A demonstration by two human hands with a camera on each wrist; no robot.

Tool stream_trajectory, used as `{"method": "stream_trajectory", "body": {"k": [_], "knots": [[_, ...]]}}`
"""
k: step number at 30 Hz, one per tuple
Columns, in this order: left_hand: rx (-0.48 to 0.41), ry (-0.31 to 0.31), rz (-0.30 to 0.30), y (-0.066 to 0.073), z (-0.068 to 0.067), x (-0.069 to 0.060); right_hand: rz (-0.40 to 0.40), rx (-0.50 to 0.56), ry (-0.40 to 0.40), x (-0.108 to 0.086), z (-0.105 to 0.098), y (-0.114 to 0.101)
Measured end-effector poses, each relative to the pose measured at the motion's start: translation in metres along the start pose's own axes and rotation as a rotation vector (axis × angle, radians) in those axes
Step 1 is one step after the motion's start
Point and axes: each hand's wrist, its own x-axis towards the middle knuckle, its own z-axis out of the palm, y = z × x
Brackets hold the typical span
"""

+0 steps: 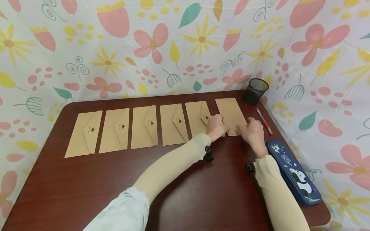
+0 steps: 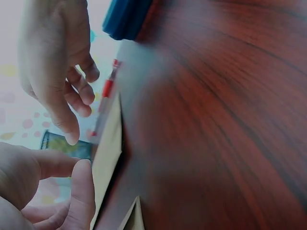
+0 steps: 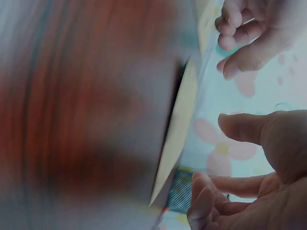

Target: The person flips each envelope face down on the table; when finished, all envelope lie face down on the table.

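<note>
A row of tan envelopes stretches across the dark wooden table, several of them with pointed flaps and a small black crown print. The rightmost envelope (image 1: 231,112) shows a plain face without a flap. My left hand (image 1: 216,127) is at its lower left corner, beside the neighbouring flapped envelope (image 1: 195,117). Over the plain envelope's lower right side is my right hand (image 1: 252,133), thumb and fingers apart in the right wrist view. Nothing shows in either hand. The left thumb (image 2: 82,187) and forefinger come close together in the left wrist view; whether they touch the paper is unclear.
A black mesh pen cup (image 1: 255,91) stands at the back right corner. A red pen (image 1: 264,122) lies near the right edge, with a dark blue panda pencil case (image 1: 293,173) below it. Flowered cloth (image 1: 173,48) hangs behind and to the right.
</note>
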Motion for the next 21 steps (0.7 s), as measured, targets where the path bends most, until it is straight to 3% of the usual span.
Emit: {"method": "stream_trajectory", "body": {"k": [5, 10, 12, 17, 19, 21], "knots": [[-0.109, -0.03, 0.004, -0.001, -0.024, -0.022, -0.064, 0.013, 0.027, -0.024, 0.002, -0.031], [-0.087, -0.004, 0.029, -0.005, -0.043, -0.038, -0.147, 0.004, -0.006, -0.033, 0.014, -0.046], [-0.036, 0.054, 0.07, -0.014, -0.042, -0.036, -0.182, 0.001, -0.031, -0.027, 0.024, -0.043], [-0.094, 0.048, 0.075, -0.011, -0.071, -0.066, -0.235, -0.028, -0.12, -0.002, 0.056, -0.027], [-0.128, 0.019, 0.059, -0.004, -0.088, -0.084, -0.243, -0.048, -0.142, 0.006, 0.068, -0.022], [-0.13, 0.029, 0.069, -0.008, -0.094, -0.091, -0.246, -0.064, -0.159, 0.01, 0.075, -0.021]]}}
